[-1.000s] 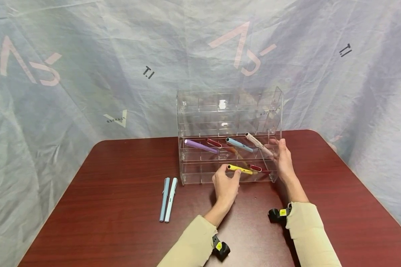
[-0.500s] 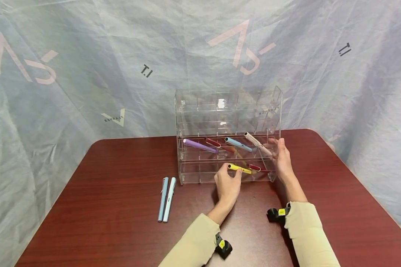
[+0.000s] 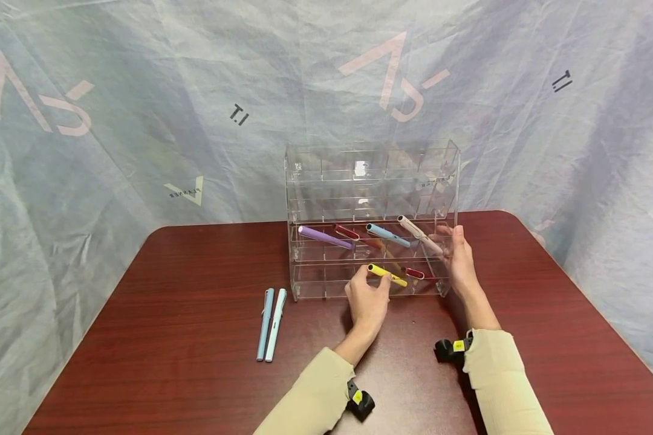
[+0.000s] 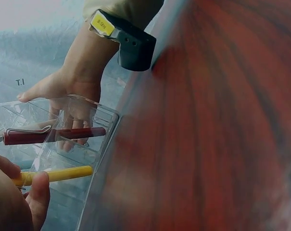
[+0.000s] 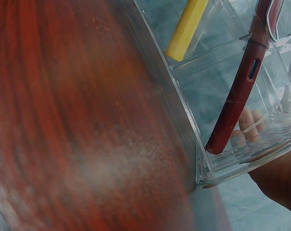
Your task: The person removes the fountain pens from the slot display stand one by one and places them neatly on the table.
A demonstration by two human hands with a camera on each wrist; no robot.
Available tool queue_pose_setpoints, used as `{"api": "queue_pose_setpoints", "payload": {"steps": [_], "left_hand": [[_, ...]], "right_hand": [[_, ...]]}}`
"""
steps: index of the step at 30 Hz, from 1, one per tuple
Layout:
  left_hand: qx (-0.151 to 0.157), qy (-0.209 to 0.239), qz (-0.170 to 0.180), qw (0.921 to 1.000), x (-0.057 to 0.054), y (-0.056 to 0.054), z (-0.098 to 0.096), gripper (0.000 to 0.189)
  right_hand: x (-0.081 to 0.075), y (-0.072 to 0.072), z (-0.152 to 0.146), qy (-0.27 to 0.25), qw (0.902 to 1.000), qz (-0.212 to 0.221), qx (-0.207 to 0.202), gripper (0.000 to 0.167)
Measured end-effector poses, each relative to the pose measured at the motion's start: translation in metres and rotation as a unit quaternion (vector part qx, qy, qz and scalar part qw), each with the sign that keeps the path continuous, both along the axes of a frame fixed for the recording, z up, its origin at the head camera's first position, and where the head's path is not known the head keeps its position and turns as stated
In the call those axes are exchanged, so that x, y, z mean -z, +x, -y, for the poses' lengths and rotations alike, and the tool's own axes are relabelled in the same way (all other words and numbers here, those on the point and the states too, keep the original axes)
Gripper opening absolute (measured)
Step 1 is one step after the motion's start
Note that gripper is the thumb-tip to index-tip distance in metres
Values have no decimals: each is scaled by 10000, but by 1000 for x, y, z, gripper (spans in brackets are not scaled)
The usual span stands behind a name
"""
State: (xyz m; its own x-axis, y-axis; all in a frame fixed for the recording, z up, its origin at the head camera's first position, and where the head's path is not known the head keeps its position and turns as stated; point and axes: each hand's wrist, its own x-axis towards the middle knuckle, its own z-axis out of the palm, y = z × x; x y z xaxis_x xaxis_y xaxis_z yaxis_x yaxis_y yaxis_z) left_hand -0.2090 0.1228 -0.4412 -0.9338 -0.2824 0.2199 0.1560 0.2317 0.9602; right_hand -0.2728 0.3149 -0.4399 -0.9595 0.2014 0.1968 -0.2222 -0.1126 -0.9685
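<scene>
My left hand [image 3: 367, 303] pinches a yellow pen [image 3: 378, 271] between thumb and fingers at the bottom tier of a clear acrylic pen rack [image 3: 321, 263]. The pen slants, capped end up to the left and its barrel [image 4: 70, 173] low within the tier. My right hand [image 3: 461, 263] grips the rack's right side; its fingers [image 5: 251, 129] show through the clear plastic. To the right of the yellow pen, a dark red pen [image 5: 237, 98] rests in the same tier, its clip [image 3: 413, 273] facing forward.
One tier up lie purple [image 3: 326, 237], dark red [image 3: 346, 232], light blue [image 3: 387, 235] and pale pink [image 3: 413, 229] pens. Left of the rack, a blue-grey pen [image 3: 265, 326] and a white pen [image 3: 276, 326] lie side by side on the table [image 3: 196, 290]. A printed curtain [image 3: 223, 60] hangs behind.
The yellow pen has tilted more steeply, its barrel end lower and its cap end slightly left. My left hand has shifted a little left with it. The right hand stays at the rack.
</scene>
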Motion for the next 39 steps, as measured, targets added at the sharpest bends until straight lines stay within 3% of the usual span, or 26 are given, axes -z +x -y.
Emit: {"api": "queue_pose_setpoints", "payload": {"steps": [6,12,21,31,39], "left_hand": [[79,229,-176,9996,-3,1,6,7],[350,670,-598,9953,-8,-1,14,5],[204,514,-765,9955,-24,1,31,6],[311,928,-1001,9902,-33,4,47,8],[346,956,-1141,9883,-42,8,56,10]], "right_hand": [[1,0,0,-34,10000,-11,-7,52],[0,0,0,-40,10000,-17,-28,52],[-1,2,1,-68,10000,-25,-67,50],[-3,3,0,-149,9998,-79,-141,48],[-2,2,1,-104,9998,-98,-152,53]]}}
